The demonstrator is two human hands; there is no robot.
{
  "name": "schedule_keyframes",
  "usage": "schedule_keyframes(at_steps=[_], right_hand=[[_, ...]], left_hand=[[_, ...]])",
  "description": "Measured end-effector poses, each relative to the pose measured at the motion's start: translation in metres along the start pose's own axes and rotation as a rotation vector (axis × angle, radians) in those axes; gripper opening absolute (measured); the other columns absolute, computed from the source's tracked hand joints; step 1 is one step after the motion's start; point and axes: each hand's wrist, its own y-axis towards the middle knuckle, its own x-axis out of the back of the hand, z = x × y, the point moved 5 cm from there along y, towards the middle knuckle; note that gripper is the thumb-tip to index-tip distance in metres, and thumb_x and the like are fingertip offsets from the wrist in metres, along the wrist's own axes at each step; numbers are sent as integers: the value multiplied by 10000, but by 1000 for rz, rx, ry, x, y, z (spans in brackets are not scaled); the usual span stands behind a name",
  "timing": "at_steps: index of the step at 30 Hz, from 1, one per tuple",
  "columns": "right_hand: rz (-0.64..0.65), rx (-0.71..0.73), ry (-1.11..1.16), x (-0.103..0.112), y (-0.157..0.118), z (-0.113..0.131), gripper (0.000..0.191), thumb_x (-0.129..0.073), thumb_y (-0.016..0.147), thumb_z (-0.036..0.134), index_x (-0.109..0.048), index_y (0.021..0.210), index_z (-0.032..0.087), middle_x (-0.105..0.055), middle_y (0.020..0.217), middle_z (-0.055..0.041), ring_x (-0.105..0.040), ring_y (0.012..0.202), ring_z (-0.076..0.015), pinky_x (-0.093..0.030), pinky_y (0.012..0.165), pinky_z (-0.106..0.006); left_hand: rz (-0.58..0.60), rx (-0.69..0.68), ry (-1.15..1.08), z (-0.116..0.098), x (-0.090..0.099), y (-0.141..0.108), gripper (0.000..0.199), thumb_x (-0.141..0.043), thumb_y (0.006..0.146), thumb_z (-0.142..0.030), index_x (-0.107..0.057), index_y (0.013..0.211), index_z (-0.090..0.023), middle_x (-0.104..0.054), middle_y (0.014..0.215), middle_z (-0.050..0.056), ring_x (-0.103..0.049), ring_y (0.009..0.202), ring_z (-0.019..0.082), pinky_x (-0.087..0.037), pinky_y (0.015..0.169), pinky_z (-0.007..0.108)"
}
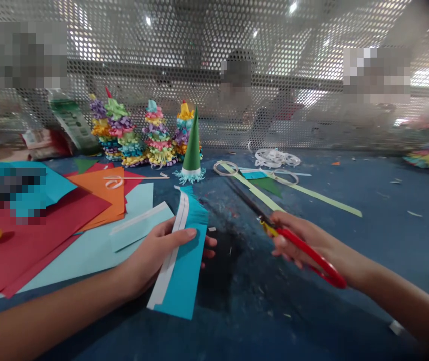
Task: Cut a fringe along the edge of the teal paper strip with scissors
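Observation:
My left hand (158,255) grips a strip of teal paper (184,271) with a white band (169,255) along one side and a finely cut fringe at its upper end. My right hand (297,240) is apart from the strip, to its right, and closes around a pair of red-handled scissors (314,255). Their long dark blades (246,198) point up and left, shut together, with nothing between them. Both hands hover over the blue worktable (274,311).
Sheets of red, orange, teal and pale blue paper (37,240) overlap at the left. Paper-curl trees (158,135) and a green paper cone (192,150) stand at the back. Pale green strips (312,195) and white paper loops (276,158) lie ahead, before a perforated metal screen (297,50).

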Motion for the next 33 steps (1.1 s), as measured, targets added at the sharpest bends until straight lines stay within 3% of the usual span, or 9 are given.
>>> schedule_keyframes(at_steps=[6,10,15,21,33], right_hand=[[129,-117,2,-14,-8,16,584,-727,829,790,-479,775,264,-443,648,80,-358,568,-131,-295,515,-274],[234,-215,-4,-13,-14,5,543,-803,817,704,-491,800,261,-402,622,104,-309,571,-124,-228,518,-274],[349,-203,-7,-4,-14,-15,485,-868,820,591,-518,831,256,-417,630,112,-304,587,-121,-212,531,-272],[370,-187,-8,4,-12,-23,474,-827,857,609,-504,825,263,-402,627,112,-294,580,-126,-202,537,-289],[337,-307,-19,-11,-19,-5,439,-866,810,511,-500,782,270,-397,609,107,-288,580,-135,-238,547,-289]], left_hand=[[-29,38,33,1,7,3,265,-909,821,-238,-693,961,-173,-822,740,25,-744,550,165,-602,505,222],[-31,40,-2,4,6,5,242,-864,874,-236,-682,1025,-186,-855,815,68,-800,643,210,-648,585,271],[-29,33,41,9,1,2,119,-777,973,-277,-724,1007,-176,-877,875,89,-826,719,214,-651,617,264],[-27,9,56,10,4,2,159,-861,910,-343,-800,927,-197,-886,878,55,-831,770,198,-635,614,221],[15,18,169,13,4,2,344,-968,723,-542,-878,866,-242,-883,851,38,-824,844,215,-639,697,224]])
